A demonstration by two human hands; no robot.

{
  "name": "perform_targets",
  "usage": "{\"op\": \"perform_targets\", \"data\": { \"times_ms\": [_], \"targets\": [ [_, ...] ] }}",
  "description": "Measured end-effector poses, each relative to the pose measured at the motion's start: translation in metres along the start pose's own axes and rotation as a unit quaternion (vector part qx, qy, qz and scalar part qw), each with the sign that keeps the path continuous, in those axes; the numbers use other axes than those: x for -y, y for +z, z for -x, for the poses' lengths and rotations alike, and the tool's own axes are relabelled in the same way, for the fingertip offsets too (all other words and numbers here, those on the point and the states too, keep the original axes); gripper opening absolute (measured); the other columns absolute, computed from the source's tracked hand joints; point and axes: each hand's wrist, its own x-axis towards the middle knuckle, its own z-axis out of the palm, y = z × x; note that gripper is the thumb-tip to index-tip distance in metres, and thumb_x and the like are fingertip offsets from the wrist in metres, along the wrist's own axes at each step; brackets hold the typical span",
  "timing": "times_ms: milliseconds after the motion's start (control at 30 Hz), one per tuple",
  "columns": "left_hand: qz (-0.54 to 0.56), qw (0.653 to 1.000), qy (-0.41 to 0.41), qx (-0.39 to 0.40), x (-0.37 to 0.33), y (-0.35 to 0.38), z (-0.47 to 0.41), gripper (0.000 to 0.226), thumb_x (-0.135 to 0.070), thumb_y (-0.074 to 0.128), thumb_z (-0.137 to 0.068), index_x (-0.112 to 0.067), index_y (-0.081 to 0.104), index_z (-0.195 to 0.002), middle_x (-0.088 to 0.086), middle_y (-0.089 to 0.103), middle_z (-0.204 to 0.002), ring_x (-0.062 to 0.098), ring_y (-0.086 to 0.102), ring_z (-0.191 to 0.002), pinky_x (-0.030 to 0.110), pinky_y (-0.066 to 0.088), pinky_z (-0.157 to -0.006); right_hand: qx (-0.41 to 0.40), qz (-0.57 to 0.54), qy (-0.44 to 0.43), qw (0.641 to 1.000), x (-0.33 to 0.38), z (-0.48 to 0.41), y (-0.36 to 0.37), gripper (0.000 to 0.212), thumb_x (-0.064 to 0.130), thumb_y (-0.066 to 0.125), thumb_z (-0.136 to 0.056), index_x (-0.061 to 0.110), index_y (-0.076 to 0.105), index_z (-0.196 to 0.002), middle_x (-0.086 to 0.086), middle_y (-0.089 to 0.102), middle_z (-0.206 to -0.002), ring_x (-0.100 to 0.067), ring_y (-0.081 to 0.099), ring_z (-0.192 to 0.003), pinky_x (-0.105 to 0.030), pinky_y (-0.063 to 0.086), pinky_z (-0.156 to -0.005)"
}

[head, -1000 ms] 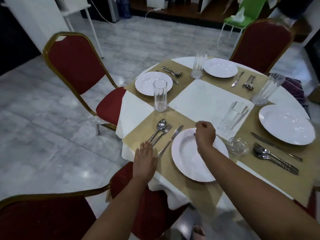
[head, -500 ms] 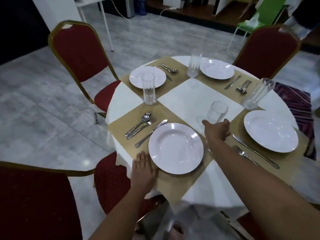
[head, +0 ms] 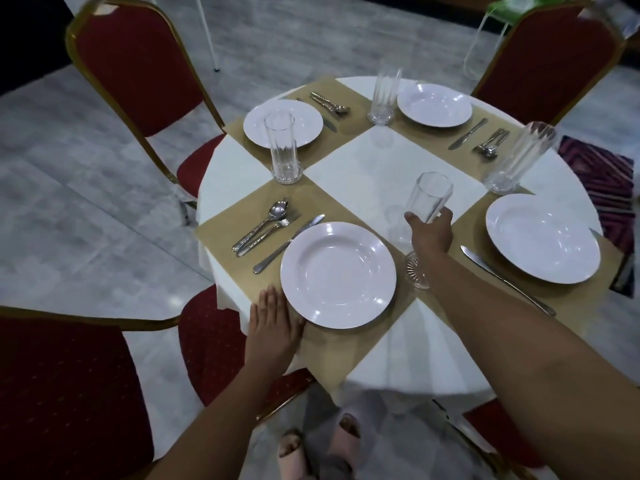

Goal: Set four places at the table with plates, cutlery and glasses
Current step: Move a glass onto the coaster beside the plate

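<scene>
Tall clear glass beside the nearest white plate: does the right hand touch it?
Touching: the head view shows the right hand curled round the tall clear glass.

Open ctr cloth (head: 391, 164) amid 4 glasses (head: 283, 147)

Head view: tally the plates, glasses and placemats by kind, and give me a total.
Plates: 4
Glasses: 4, one gripped by the right hand
Placemats: 4
Total: 12
</scene>
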Motion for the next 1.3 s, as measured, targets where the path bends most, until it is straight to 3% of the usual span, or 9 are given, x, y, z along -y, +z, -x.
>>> {"op": "perform_targets", "data": {
  "times_ms": [133, 300, 400, 500, 600, 833, 1033, 1167, 1300],
  "targets": [
    [0.012, 0.999, 0.030, 0.007, 0.000, -0.001, 0.017, 0.087, -0.064, -0.029, -0.078, -0.010, -0.014, -0.145, 0.007, -0.018, -0.153, 0.023, -0.019, -0.143, 0.037, -0.010, -0.117, -0.021, -0.033, -0.023, 0.999, 0.003, 0.008, -0.010, 0.069, 0.028, 0.075, -0.085, 0.011, 0.039, -0.141, -0.010, 0.054, -0.137, -0.027, 0.055, -0.121, -0.023, 0.040, -0.088],
    [-0.002, 0.997, 0.073, 0.013, -0.010, -0.004, 0.035, 0.084, -0.061, -0.021, -0.083, -0.010, -0.010, -0.149, 0.007, -0.015, -0.157, 0.020, -0.017, -0.146, 0.035, -0.012, -0.117, -0.044, -0.084, -0.044, 0.995, 0.002, 0.031, -0.026, 0.068, 0.028, 0.075, -0.085, 0.013, 0.040, -0.141, -0.006, 0.055, -0.136, -0.020, 0.056, -0.119, -0.022, 0.040, -0.089],
    [-0.026, 0.994, 0.101, 0.019, -0.022, -0.002, 0.038, 0.090, -0.059, -0.018, -0.087, -0.003, 0.009, -0.152, 0.015, 0.004, -0.161, 0.027, -0.003, -0.150, 0.039, -0.006, -0.119, -0.042, -0.076, -0.061, 0.994, -0.004, 0.042, -0.039, 0.064, 0.029, 0.071, -0.088, 0.011, 0.040, -0.141, -0.007, 0.054, -0.137, -0.019, 0.054, -0.121, -0.020, 0.036, -0.089],
    [-0.043, 0.990, 0.127, 0.051, -0.039, 0.005, 0.043, 0.089, -0.054, -0.013, -0.093, 0.001, 0.036, -0.144, 0.023, 0.034, -0.151, 0.035, 0.026, -0.144, 0.046, 0.010, -0.120, -0.032, -0.064, -0.088, 0.994, -0.015, 0.049, -0.050, 0.062, 0.027, 0.069, -0.089, 0.012, 0.040, -0.142, -0.005, 0.054, -0.138, -0.018, 0.052, -0.126, -0.020, 0.037, -0.096],
    [-0.028, 0.985, 0.153, 0.071, -0.059, 0.016, 0.055, 0.075, -0.049, 0.005, -0.100, 0.000, 0.050, -0.135, 0.020, 0.053, -0.138, 0.034, 0.049, -0.130, 0.044, 0.021, -0.112, -0.021, -0.058, -0.102, 0.993, -0.026, 0.053, -0.060, 0.063, 0.027, 0.071, -0.088, 0.016, 0.041, -0.142, -0.003, 0.056, -0.137, -0.019, 0.054, -0.126, -0.035, 0.042, -0.108],
    [-0.049, 0.978, 0.188, 0.072, -0.108, 0.020, 0.059, 0.073, -0.047, 0.005, -0.100, -0.007, 0.056, -0.133, 0.011, 0.057, -0.136, 0.025, 0.054, -0.127, 0.043, 0.029, -0.110, 0.024, 0.010, -0.117, 0.993, -0.039, 0.054, -0.079, 0.063, 0.035, 0.069, -0.087, 0.021, 0.039, -0.141, -0.004, 0.057, -0.134, -0.022, 0.054, -0.123, -0.041, 0.043, -0.106],
    [-0.044, 0.975, 0.205, 0.075, -0.148, 0.022, 0.043, 0.062, -0.046, 0.032, -0.089, -0.005, 0.064, -0.124, 0.011, 0.063, -0.128, 0.025, 0.060, -0.120, 0.045, 0.049, -0.097, 0.059, 0.035, -0.099, 0.993, -0.051, 0.048, -0.079, 0.057, 0.037, 0.071, -0.086, 0.021, 0.046, -0.134, 0.004, 0.060, -0.124, -0.019, 0.059, -0.115, -0.033, 0.044, -0.097],
    [-0.039, 0.977, 0.193, 0.077, -0.155, 0.024, 0.036, 0.062, -0.046, 0.031, -0.090, -0.006, 0.065, -0.121, 0.010, 0.065, -0.125, 0.023, 0.063, -0.116, 0.044, 0.050, -0.094, 0.075, 0.040, -0.105, 0.991, -0.055, 0.047, -0.079, 0.053, 0.035, 0.071, -0.086, 0.021, 0.048, -0.132, 0.005, 0.061, -0.122, -0.015, 0.058, -0.107, -0.027, 0.039, -0.087],
    [-0.039, 0.980, 0.182, 0.074, -0.153, 0.027, 0.037, 0.068, -0.045, 0.013, -0.100, -0.005, 0.062, -0.126, 0.011, 0.063, -0.128, 0.025, 0.061, -0.119, 0.046, 0.047, -0.097, 0.085, 0.032, -0.100, 0.991, -0.060, 0.041, -0.079, 0.053, 0.035, 0.071, -0.086, 0.023, 0.047, -0.131, 0.010, 0.059, -0.117, -0.018, 0.060, -0.110, -0.027, 0.041, -0.088]
  ]
}}
